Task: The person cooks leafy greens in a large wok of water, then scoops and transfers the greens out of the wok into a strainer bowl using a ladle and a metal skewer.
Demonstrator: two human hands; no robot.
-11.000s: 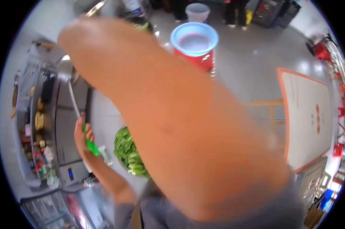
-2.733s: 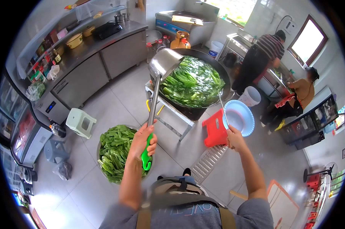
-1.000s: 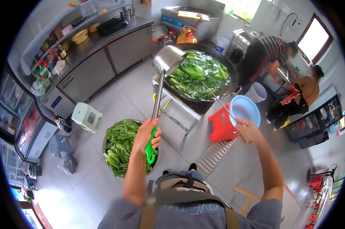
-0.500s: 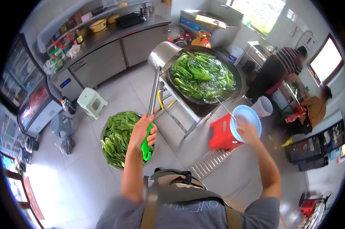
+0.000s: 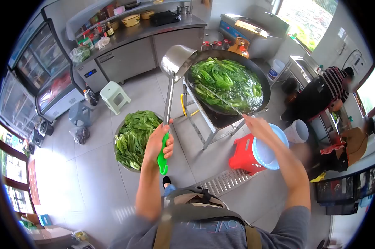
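My left hand (image 5: 157, 146) is wrapped round the green end of a long-handled metal ladle (image 5: 174, 62). The ladle's pot-shaped bowl hangs at the left rim of a large wok (image 5: 265, 79). Leafy greens (image 5: 220, 74) float in the wok's bubbling water. In my right hand (image 5: 257, 126), fingers closed, is a thin metal rod (image 5: 222, 100), whose far end reaches into the greens. A light blue basin (image 5: 272, 147) on a red stool (image 5: 246, 155) is just below my right forearm. More leafy greens (image 5: 137, 137) fill a round bowl on the floor, left of my left hand.
A metal stand (image 5: 210, 135) carries the wok. Behind it are a gas cylinder (image 5: 239, 45) and a steel stove (image 5: 254, 31). Steel counter (image 5: 129, 62), pale green stool (image 5: 114, 96) and glass-fronted fridge (image 5: 50, 79) stand left. Two people (image 5: 326, 91) are at the right, near a white bucket (image 5: 296, 131).
The view has swung rightward scene-wise, with the fridge more in sight. My right hand has moved up and left toward the wok, its rod reaching further across the greens. My left hand still holds the ladle.
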